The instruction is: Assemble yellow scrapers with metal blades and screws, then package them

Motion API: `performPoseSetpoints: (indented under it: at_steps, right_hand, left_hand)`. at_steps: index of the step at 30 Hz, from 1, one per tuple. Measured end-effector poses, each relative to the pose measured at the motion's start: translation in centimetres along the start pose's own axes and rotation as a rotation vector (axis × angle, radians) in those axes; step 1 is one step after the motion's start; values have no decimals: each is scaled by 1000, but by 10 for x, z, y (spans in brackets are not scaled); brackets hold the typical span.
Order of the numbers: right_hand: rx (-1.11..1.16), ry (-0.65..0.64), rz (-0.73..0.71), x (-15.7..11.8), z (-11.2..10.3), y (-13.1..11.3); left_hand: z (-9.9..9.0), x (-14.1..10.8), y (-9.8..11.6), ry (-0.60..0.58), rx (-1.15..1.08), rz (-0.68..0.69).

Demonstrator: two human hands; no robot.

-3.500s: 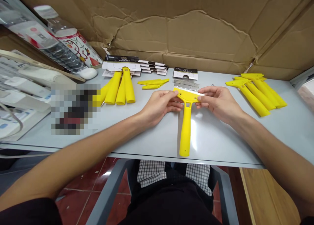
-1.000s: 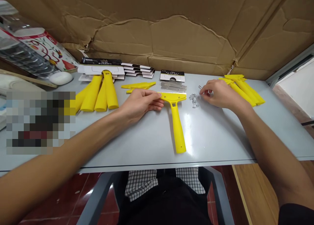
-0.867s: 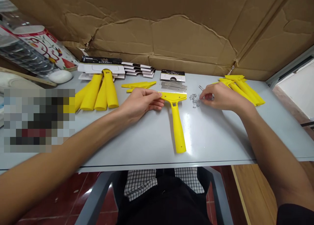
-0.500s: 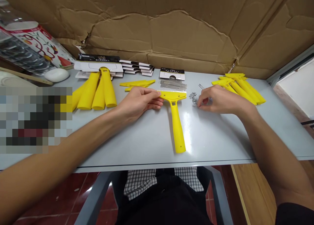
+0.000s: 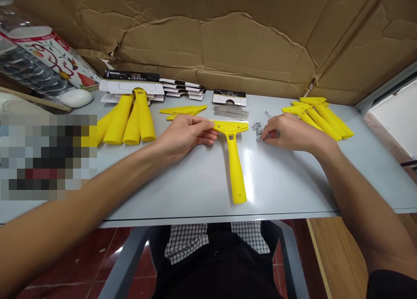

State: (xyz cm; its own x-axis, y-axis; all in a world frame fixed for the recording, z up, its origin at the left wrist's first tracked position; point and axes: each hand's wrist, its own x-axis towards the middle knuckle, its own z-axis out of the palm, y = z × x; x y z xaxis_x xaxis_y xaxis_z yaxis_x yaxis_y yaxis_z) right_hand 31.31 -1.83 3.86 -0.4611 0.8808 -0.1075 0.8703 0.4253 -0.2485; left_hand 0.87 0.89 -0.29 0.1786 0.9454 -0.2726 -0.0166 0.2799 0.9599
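Observation:
My left hand [image 5: 189, 137] pinches the left end of a yellow scraper [image 5: 236, 171] by its wide head, thumb on top. The scraper's handle points toward me, and a thin blade edge shows along the far side of the head. Right of the head lies a small heap of metal screws [image 5: 256, 127]. At that heap's right edge my right hand [image 5: 289, 130] has its thumb and fingers closed together; whatever is between the fingertips is too small to make out. Behind the scraper are loose metal blades [image 5: 230, 112] and flat yellow pieces [image 5: 184, 109].
Yellow handles [image 5: 128, 121] lie at the left, more yellow scrapers [image 5: 321, 114] at the right. Folded black-and-white cards [image 5: 182, 90] line the back, before a cardboard wall [image 5: 247, 42]. A patterned paper cup [image 5: 55, 55] and plastic bottle [image 5: 29, 66] stand far left. Part of the left side is pixelated.
Almost nothing differs. My right fingertips have shifted very slightly at the screw heap, while my left hand keeps its hold on the scraper.

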Motion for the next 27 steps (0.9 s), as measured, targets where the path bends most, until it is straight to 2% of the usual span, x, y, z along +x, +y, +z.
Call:
performPoseSetpoints:
  at_steps: [15, 18, 21, 23, 27]
  right_hand:
    - [-55, 8, -22, 1, 3, 5]
    - [12, 117, -44, 0, 0, 1]
    - [163, 302, -140, 2, 2, -13]
    - [240, 420, -218, 3, 9, -24]
    - [296, 523, -356, 7, 30, -44]
  left_hand:
    - [5, -8, 1, -11, 3, 12]
    - [10, -15, -1, -55, 20, 15]
    - [16, -23, -3, -95, 35, 19]
    - [18, -26, -4, -110, 41, 20]
    - [20, -27, -4, -132, 35, 30]
